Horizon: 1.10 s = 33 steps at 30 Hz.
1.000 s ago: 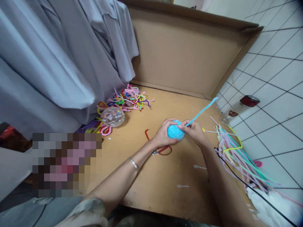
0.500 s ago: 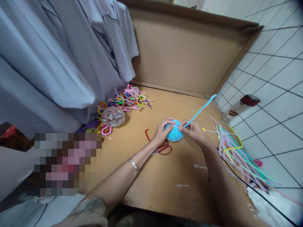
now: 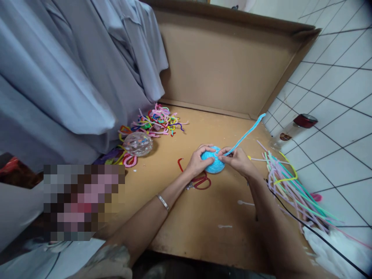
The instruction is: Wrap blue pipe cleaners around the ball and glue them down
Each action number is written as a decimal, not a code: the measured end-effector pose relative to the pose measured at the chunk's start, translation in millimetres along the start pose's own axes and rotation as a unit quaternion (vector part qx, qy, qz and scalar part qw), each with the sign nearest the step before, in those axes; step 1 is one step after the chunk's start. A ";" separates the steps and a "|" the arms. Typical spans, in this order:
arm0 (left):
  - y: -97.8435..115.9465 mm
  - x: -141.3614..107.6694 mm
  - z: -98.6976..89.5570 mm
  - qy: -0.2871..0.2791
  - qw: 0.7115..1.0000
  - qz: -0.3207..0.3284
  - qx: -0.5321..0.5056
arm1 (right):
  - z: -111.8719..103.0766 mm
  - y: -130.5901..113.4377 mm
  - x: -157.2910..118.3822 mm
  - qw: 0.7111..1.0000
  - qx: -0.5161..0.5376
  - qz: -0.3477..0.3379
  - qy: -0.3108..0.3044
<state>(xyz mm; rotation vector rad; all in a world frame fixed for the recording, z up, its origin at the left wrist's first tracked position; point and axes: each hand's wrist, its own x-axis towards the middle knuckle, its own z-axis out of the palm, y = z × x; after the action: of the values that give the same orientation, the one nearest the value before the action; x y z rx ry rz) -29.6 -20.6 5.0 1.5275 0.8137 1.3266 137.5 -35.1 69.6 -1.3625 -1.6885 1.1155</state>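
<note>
A round light-blue coil of fuzzy pipe cleaner [image 3: 215, 166] is held above the table between my two hands. My left hand [image 3: 201, 159] grips its left side, thumb on the upper face. With closed fingertips, my right hand [image 3: 233, 157] pinches a light-blue pipe cleaner [image 3: 247, 133] at the coil's right edge; its free end sticks up to the right. Whether the strand joins the coil is hidden by my fingers. Red-handled scissors [image 3: 205, 183] lie on the table just below, partly covered by my left wrist.
A tangle of coloured pipe cleaners [image 3: 159, 118] and a clear faceted bowl [image 3: 138, 144] sit at the left by grey cloth [image 3: 116, 77]. Straight pastel pipe cleaners [image 3: 293, 193], a red-lidded jar [image 3: 293, 128] and a black cable [image 3: 314, 234] are at the right. A cardboard panel [image 3: 223, 66] stands behind.
Both hands stay on the blue coil in almost the same pose. My right fingertips have shifted slightly left along its edge, and the whole view has moved a little.
</note>
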 end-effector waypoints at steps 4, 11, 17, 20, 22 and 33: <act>0.5 0.6 -1.4 -0.006 1.000 -0.009 0.000 | 1.0 1.1 0.7 1.000 -0.007 -0.022 -0.002; 1.4 1.0 -3.2 -0.014 1.000 -0.008 -0.017 | -1.1 3.4 2.2 0.999 0.009 -0.034 0.001; 1.9 1.1 -3.8 -0.022 0.999 -0.012 -0.023 | -5.1 3.1 2.5 0.999 -0.011 -0.044 -0.011; -0.3 2.1 -3.3 -0.018 0.999 -0.008 -0.025 | -6.2 1.5 1.8 0.998 -0.035 -0.057 -0.010; -1.6 2.8 -3.1 -0.015 0.999 -0.010 -0.030 | -6.5 1.2 2.0 0.996 -0.050 -0.067 -0.009; -5.1 2.4 -3.7 -0.016 1.000 -0.007 -0.024 | -5.9 1.9 4.9 0.994 -0.072 -0.080 -0.020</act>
<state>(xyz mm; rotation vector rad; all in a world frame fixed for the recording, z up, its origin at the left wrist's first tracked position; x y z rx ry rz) -32.3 -15.9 1.1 1.5000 0.7657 1.2988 142.5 -29.0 70.1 -1.2730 -1.9024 0.9501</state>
